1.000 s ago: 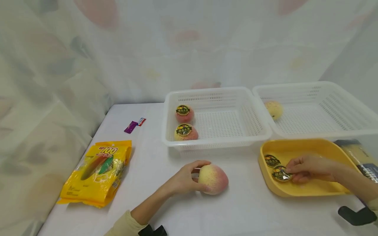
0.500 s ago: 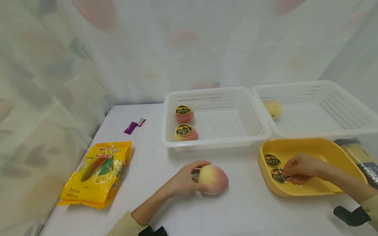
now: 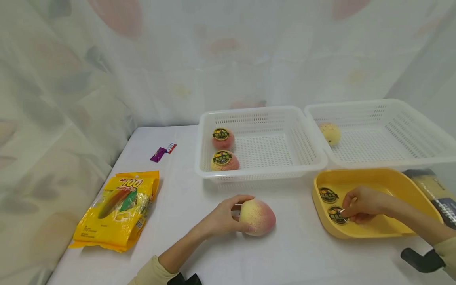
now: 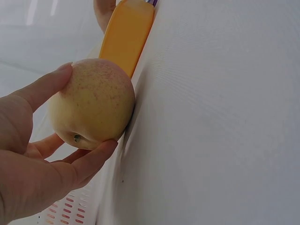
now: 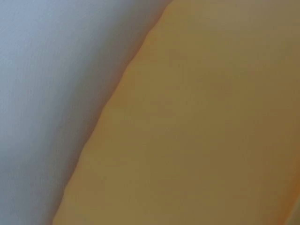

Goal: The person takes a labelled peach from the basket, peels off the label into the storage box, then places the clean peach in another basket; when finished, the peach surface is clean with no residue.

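Well apart, a person's left hand (image 3: pixel 226 215) grips a peach (image 3: pixel 259 217) while the right hand (image 3: pixel 364 204) pinches a round sticker (image 3: pixel 336 215) in the yellow tray (image 3: pixel 402 189) beneath it.

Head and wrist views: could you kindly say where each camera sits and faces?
Head: worn there, facing forward and down; left hand and right hand show.
Left wrist: worn there, facing the peach; left hand shows.
Right wrist: worn there, facing a blurred yellow surface; no hand discernible.
Head and left wrist share peach, left hand, yellow tray.

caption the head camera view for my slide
Left hand holds a peach; right hand pinches a sticker in a yellow tray.
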The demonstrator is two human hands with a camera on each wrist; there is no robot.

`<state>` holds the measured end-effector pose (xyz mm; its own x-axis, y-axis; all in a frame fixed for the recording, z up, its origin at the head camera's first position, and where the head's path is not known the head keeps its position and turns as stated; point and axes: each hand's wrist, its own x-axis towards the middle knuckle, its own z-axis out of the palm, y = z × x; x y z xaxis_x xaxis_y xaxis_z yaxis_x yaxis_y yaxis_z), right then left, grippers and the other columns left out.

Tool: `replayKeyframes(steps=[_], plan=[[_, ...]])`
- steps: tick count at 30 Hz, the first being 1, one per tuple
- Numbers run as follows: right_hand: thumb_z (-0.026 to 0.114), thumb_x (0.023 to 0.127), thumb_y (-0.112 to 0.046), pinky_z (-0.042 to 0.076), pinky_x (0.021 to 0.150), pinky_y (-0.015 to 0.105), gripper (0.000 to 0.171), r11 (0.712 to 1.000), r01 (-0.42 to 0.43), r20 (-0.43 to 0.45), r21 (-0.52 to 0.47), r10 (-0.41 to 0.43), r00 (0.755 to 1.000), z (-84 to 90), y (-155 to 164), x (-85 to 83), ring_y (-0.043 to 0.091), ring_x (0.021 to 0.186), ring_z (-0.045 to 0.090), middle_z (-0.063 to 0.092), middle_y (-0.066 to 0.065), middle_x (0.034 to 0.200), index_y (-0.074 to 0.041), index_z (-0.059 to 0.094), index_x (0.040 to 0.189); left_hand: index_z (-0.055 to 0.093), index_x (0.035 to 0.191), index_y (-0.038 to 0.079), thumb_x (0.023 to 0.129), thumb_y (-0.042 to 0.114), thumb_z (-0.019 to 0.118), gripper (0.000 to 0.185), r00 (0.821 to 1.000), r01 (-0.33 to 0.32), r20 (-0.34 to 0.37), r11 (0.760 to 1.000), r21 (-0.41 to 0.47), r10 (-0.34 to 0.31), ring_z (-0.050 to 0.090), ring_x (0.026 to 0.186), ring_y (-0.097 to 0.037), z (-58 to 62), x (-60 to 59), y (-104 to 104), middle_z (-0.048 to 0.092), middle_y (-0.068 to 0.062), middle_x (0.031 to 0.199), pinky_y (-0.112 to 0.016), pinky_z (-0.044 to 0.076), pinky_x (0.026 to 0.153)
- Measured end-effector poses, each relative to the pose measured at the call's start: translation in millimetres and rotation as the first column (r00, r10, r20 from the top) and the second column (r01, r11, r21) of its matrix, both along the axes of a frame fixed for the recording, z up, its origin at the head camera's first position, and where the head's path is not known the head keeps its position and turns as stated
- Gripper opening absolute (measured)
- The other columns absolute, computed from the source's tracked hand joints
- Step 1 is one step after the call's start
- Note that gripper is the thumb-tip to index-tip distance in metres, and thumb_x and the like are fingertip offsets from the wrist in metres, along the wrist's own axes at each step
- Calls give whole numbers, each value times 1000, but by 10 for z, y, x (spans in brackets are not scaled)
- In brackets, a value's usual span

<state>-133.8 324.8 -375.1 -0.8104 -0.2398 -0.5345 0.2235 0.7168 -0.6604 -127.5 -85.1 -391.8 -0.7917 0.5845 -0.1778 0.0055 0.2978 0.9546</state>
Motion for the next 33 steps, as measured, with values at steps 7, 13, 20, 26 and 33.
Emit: replayKeyframes(steps=[7,13,20,26,33], plan=[[79,78,-20,42,46,20,26,997,-44,-103,62,50,993,19,78,-26,12,52,49,50,-1,58,-5,58,85,52,133,15,74,12,83,67,1000,-2,-11,1000,-15,2,51,113,-22,35,5,4,52,2,126,-29,51,86],[59,95,-22,53,66,34,35,978,-116,44,-173,126,991,176,192,-112,24,82,59,63,11,93,3,51,119,52,133,15,74,9,82,67,1000,-1,-5,1000,-10,1,51,112,-21,52,17,1,52,2,126,-28,52,85],[33,104,-12,51,83,50,36,801,-170,111,-573,282,953,355,-31,-216,37,112,53,49,24,124,0,36,138,52,133,16,74,9,83,67,1000,-7,-13,1000,-9,7,51,112,-20,54,13,-4,52,3,126,-28,52,85],[38,103,-13,53,82,49,36,756,-136,132,-640,283,950,392,-527,-233,34,116,50,42,25,132,-6,39,139,53,133,14,74,8,82,67,1000,-11,-6,1000,5,11,52,110,-20,43,19,-3,53,2,125,-27,52,84],[60,95,-18,53,84,48,56,816,-77,158,-572,202,967,262,-1172,-135,35,117,47,43,22,134,0,34,141,53,133,12,74,7,82,66,1000,-4,-5,1000,24,4,53,110,-20,22,17,10,53,2,124,-25,52,83]])
